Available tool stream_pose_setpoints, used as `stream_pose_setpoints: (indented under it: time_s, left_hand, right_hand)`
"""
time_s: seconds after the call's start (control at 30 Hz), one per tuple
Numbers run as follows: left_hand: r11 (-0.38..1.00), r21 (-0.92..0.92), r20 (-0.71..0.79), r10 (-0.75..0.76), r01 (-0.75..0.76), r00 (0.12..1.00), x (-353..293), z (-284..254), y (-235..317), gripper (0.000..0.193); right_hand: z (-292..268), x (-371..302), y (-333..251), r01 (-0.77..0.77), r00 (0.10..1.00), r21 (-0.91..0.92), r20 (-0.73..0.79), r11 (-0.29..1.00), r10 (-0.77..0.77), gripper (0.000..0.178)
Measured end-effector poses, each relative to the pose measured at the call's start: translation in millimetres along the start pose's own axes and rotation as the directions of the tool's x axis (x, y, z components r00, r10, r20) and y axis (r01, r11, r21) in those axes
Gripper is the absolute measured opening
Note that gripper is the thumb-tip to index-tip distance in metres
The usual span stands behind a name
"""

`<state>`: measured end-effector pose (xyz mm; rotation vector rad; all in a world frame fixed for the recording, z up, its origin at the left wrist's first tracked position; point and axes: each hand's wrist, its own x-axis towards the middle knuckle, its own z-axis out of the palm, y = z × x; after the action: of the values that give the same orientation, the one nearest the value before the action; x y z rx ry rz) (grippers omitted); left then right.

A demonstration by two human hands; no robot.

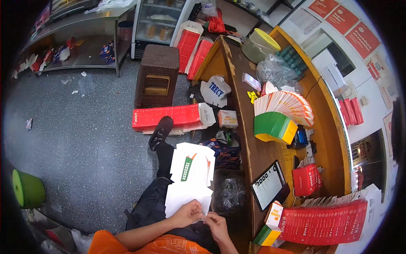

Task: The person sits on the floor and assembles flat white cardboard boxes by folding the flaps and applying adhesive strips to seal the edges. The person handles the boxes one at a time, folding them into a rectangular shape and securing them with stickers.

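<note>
The left hand (189, 212) and right hand (217, 227) meet with fingers curled narrow, tips close together; what they pinch (it is too small and pale) I cannot tell. Just beyond the left fingers, and partly under them, a flat white cardboard box blank (177, 200) with green and red print lies over the person's lap. Right of the fingers are a tablet with a lit screen (269, 185) and a long row of red folded cardboard boxes (323, 222).

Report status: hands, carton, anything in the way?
Left hand, right hand together at carton's near edge, grip unclear. Carton unfolded, green print showing. Hands hide part of that edge.
</note>
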<state>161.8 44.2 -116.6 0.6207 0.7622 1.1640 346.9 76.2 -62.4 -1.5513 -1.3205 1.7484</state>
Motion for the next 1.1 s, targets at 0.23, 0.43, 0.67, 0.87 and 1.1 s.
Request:
stream_pose_setpoints:
  time_s: [0.23, 0.43, 0.67, 0.87, 1.1]
  left_hand:
    - [0.981, 0.184, -0.002, 0.059, -0.057, 0.998, -0.9, -1.9, -0.1, 0.022]
    - [0.985, 0.161, -0.038, 0.062, -0.055, 0.997, -5.0, -1.7, -2.7, 0.018]
    - [0.995, 0.095, -0.065, 0.024, -0.018, 0.998, -2.4, -1.7, 3.0, 0.011]
    - [0.997, 0.077, -0.022, 0.002, -0.001, 1.0, -3.8, -1.4, -5.3, 0.009]
    - [0.997, 0.069, 0.03, -0.029, 0.026, 0.999, -6.6, 1.9, 4.3, 0.013]
  right_hand:
    - [7.6, -2.1, 7.6, -0.137, 0.99, 0.268, -0.002, 0.954, 0.143, 0.009]
    - [2.2, -3.5, -3.2, -0.031, 0.998, -0.061, 0.049, 0.998, 0.034, 0.008]
    - [14.5, -10.2, -7.1, -0.113, 0.992, 0.4, -0.006, 0.909, 0.126, 0.01]
    - [6.4, -7.0, 7.7, -0.08, 0.995, 0.299, -0.025, 0.951, 0.092, 0.013]
    - [11.6, -14.2, -0.1, 0.257, 0.964, -0.04, -0.062, 0.966, -0.259, 0.014]
